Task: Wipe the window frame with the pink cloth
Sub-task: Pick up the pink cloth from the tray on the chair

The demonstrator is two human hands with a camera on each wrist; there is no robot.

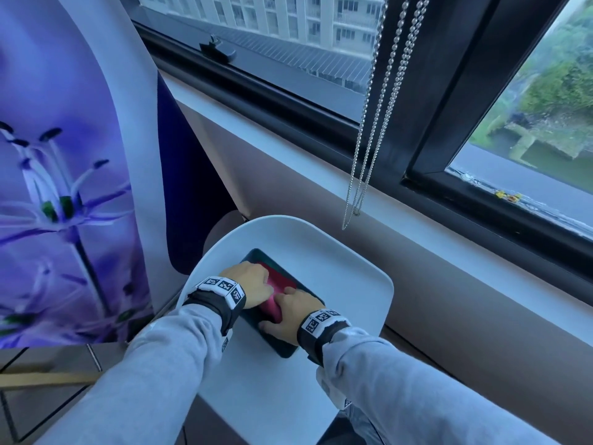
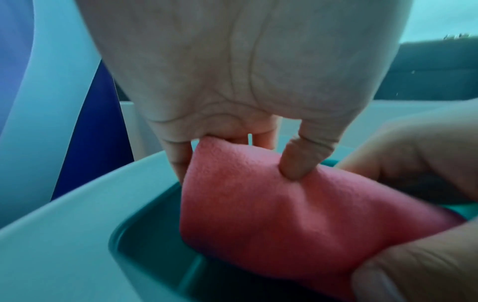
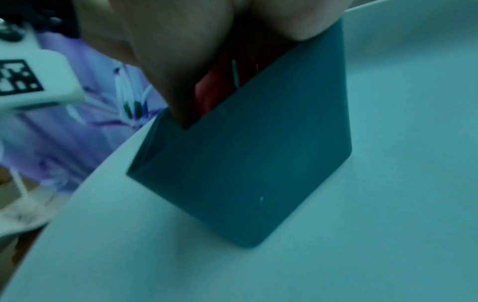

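Your pink cloth [image 1: 276,292] sits rolled up inside the dark teal box [image 1: 282,346], which rests on the white worktop [image 1: 337,261] just below the window frame [image 1: 426,133]. Your left hand [image 1: 248,285] has a grip on it, thumb pressing into the fleece and fingers curled behind the fold; your right hand [image 1: 290,316] grasps the near end. It looks soft, light and floppy, so it will likely sag and unroll once it is lifted. Pinching a thick bunch near the middle rather than a loose edge should keep it together. The box looks light and may come up with it.
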